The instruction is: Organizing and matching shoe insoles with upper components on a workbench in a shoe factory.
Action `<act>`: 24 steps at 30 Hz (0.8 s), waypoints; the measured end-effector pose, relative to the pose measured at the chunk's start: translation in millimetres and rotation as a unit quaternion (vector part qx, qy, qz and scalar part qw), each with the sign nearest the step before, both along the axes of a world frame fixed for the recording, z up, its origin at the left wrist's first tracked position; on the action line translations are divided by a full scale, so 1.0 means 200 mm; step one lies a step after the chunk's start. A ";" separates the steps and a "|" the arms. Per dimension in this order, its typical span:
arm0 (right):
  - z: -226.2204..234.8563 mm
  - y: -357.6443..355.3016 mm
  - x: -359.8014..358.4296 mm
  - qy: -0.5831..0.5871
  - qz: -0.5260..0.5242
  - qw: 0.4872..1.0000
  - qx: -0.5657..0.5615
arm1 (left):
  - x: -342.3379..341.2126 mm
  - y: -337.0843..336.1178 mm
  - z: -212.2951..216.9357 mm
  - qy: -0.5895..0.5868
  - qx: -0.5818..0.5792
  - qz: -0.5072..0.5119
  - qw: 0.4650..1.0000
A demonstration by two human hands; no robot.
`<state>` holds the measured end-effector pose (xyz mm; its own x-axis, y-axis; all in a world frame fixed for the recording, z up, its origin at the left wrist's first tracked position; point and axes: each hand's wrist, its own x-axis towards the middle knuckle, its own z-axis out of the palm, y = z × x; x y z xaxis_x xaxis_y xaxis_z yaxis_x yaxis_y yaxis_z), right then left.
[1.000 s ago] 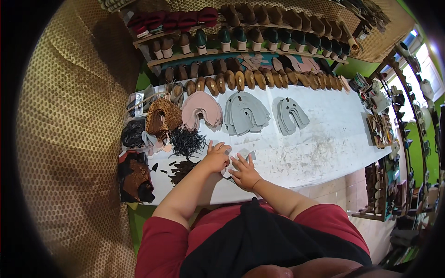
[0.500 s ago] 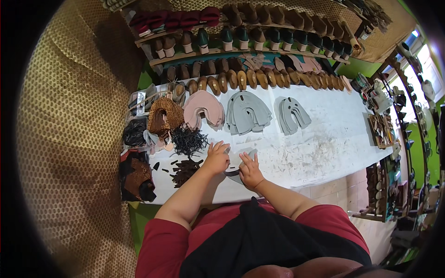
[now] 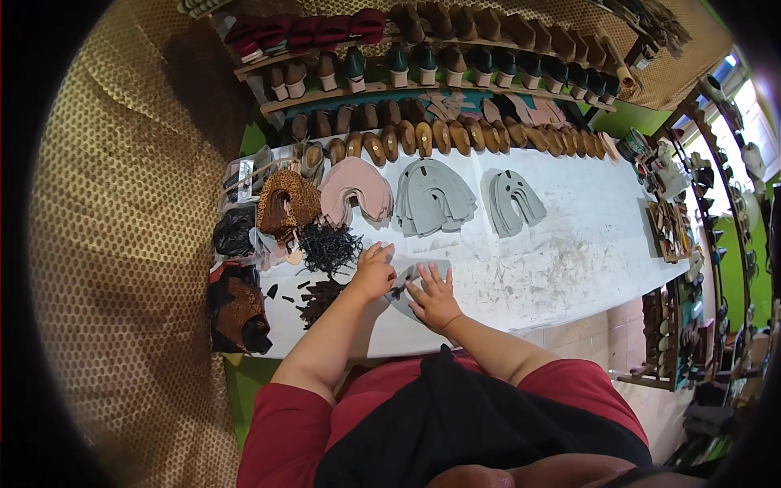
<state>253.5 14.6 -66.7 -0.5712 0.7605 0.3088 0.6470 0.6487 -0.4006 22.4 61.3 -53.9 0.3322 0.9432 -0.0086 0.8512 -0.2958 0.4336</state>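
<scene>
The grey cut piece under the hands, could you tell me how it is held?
Both hands, left hand and right hand, press the grey cut piece flat on the table.

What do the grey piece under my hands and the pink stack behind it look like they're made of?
The grey piece under the left hand and right hand looks like thin matte leather or a synthetic sheet: flat, clean cut edges, no shine. The pink stack seems the same kind of sheet, with fanned, slightly curling layers.

Packages on the white table

Up and left of the left hand [image 3: 373, 275], a dark, shiny plastic bag [image 3: 234, 232] lies at the table edge. Farther up, a small clear flat packet [image 3: 245, 175] stands near the shoe shelves.
</scene>
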 end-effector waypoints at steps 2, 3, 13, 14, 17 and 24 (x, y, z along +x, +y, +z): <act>0.01 0.00 -0.01 -0.027 -0.005 1.000 -0.005 | -0.01 0.01 -0.01 0.004 0.004 0.004 1.000; 0.01 0.01 -0.01 -0.036 -0.010 0.999 -0.013 | -0.01 0.02 -0.01 0.000 -0.009 -0.002 1.000; 0.02 0.01 -0.02 -0.052 -0.019 0.998 -0.043 | -0.01 0.01 0.06 0.018 -0.063 -0.016 0.998; 0.02 0.01 -0.02 -0.051 -0.018 0.998 -0.043 | -0.02 0.00 0.04 0.019 -0.063 -0.015 0.998; 0.01 0.01 -0.02 -0.057 -0.016 0.997 -0.052 | -0.03 0.00 0.02 -0.001 -0.063 -0.005 0.998; 0.00 0.02 -0.01 -0.059 -0.020 0.997 -0.052 | -0.02 0.01 0.05 0.002 -0.060 0.014 0.998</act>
